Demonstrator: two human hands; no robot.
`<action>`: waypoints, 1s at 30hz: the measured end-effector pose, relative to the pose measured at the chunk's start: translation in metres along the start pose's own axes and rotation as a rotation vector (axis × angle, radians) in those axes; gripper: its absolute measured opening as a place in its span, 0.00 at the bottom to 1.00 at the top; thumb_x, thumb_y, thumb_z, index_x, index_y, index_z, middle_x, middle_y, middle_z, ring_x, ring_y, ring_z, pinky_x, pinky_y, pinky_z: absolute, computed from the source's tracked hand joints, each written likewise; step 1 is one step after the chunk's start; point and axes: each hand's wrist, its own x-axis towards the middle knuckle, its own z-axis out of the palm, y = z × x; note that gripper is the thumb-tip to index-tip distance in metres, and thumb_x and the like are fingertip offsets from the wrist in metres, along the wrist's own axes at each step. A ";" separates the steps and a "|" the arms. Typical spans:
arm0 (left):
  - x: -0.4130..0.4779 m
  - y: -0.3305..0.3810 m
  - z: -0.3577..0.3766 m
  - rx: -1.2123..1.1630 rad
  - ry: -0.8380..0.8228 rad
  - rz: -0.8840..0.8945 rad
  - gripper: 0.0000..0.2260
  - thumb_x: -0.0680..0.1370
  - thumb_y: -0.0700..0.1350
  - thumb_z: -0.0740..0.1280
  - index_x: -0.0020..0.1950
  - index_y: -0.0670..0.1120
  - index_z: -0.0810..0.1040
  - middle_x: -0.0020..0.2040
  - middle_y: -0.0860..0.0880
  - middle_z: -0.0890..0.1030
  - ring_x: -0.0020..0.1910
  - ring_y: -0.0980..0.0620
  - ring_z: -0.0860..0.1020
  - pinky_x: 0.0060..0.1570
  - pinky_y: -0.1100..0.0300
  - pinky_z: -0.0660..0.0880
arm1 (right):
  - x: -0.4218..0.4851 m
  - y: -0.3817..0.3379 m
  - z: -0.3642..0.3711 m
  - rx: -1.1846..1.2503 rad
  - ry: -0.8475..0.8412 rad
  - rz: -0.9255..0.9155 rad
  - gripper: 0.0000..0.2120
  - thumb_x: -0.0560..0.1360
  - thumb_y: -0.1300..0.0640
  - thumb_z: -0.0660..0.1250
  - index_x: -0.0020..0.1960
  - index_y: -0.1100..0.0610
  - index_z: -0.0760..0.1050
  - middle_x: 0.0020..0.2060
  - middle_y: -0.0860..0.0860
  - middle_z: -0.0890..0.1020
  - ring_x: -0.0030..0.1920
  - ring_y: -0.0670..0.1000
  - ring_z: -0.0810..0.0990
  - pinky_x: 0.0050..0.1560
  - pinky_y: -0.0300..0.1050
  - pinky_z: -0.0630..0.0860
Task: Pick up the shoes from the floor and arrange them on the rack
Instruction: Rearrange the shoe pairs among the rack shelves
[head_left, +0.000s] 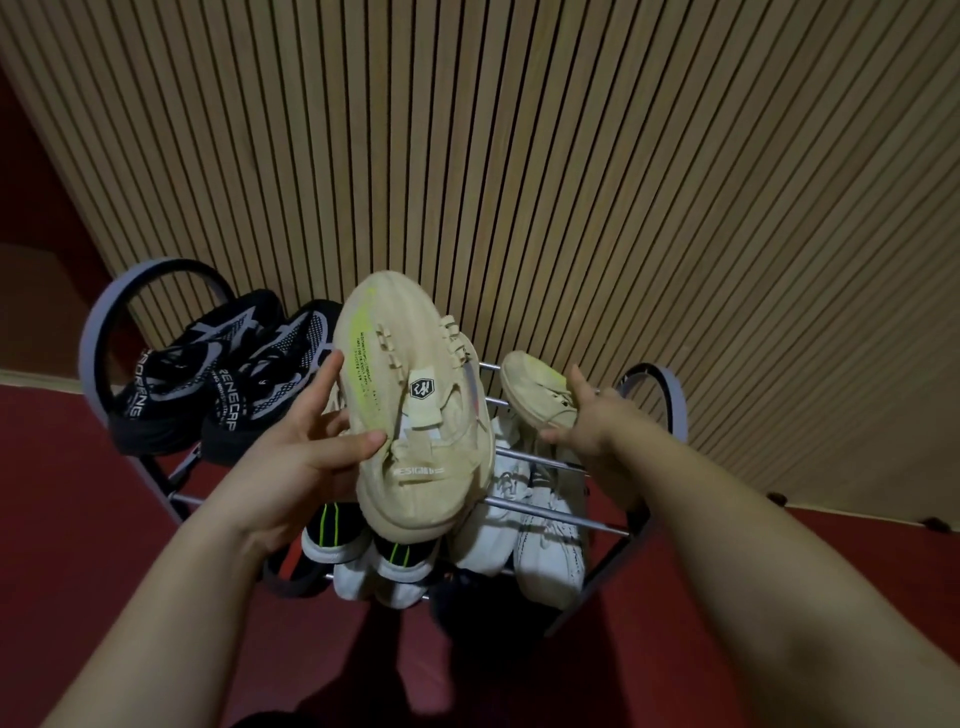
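A wall of narrow vertical wooden slats (519, 156) filled most of the view, pale tan with dark grooves between the strips. To its left stood a dark red wall (31, 208), and a pale skirting strip (36, 376) ran along the foot of it. The floor (78, 493) was a deep red on both sides. On the right, where slats met floor, two small dark objects (935, 524) lay near the wall, too small to identify.

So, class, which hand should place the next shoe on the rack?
Probably left: the left hand holds the raised beige shoe over the middle of the rack; the right hand grips the other beige shoe at its end.
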 end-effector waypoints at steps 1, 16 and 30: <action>-0.001 0.000 0.000 -0.007 -0.006 -0.007 0.43 0.65 0.34 0.68 0.73 0.64 0.59 0.61 0.47 0.79 0.53 0.47 0.82 0.45 0.47 0.81 | -0.004 0.003 -0.002 -0.010 -0.054 -0.005 0.52 0.70 0.37 0.68 0.75 0.44 0.31 0.76 0.59 0.49 0.75 0.64 0.53 0.71 0.60 0.60; -0.006 0.000 -0.008 -0.029 -0.029 -0.014 0.42 0.65 0.33 0.67 0.73 0.63 0.60 0.60 0.47 0.80 0.56 0.47 0.80 0.43 0.54 0.81 | -0.023 -0.038 -0.022 0.041 0.068 0.158 0.43 0.74 0.42 0.62 0.76 0.45 0.35 0.74 0.59 0.56 0.70 0.62 0.63 0.66 0.56 0.67; 0.011 -0.013 0.022 0.033 -0.116 -0.085 0.37 0.74 0.30 0.64 0.72 0.64 0.60 0.53 0.49 0.83 0.46 0.53 0.83 0.37 0.59 0.80 | -0.104 -0.001 0.036 -0.257 0.188 -0.232 0.45 0.73 0.32 0.58 0.76 0.46 0.34 0.76 0.55 0.36 0.75 0.60 0.33 0.74 0.60 0.36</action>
